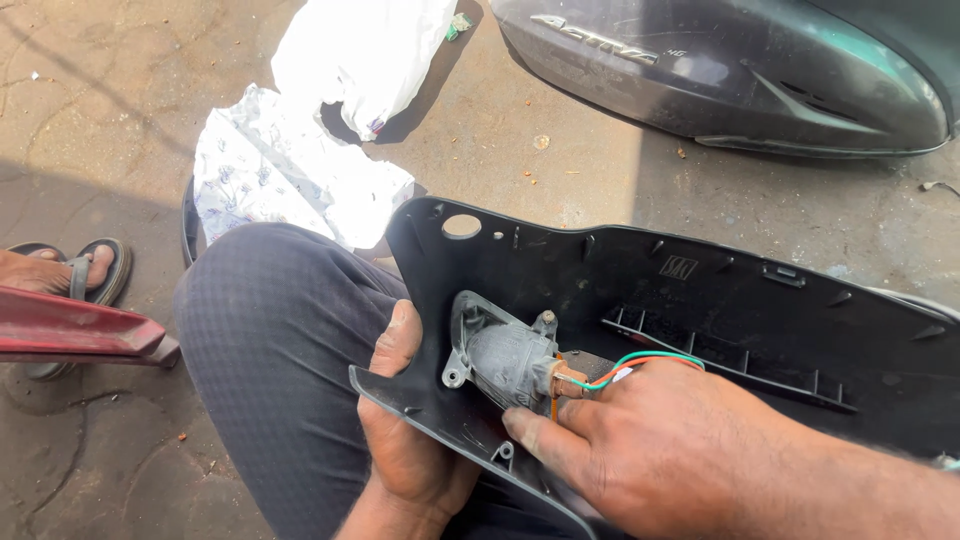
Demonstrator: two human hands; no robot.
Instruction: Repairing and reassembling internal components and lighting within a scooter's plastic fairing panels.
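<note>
Black plastic scooter body panel (700,300), inner face up, lies across the person's lap on the dark checked trousers (270,340), and bolted into its lower left corner is a grey, dusty lamp housing (505,360) with a small brown plug socket (570,380) at its back. From that socket run thin orange and green wires (640,362), which curve off under the right hand.

The left hand (405,420) clamps the panel's edge, thumb lying along the inner face and the remaining fingers curled out of sight beneath it. The right hand (650,450) rests on the panel just beside the socket, its forefinger stretched forward and touching the housing's underside; the other fingers are bent loosely together, and whether they pinch the wires I cannot tell.

The wires look the weakest part: a tug along them instead of on the socket body could likely pull them from their crimps. The socket's plastic may also be brittle, so twisting it hard risks cracking it or the housing's mounting tabs. With only one edge gripped, the panel could slip off the knee onto the concrete ground (560,150) and scuff.
</note>
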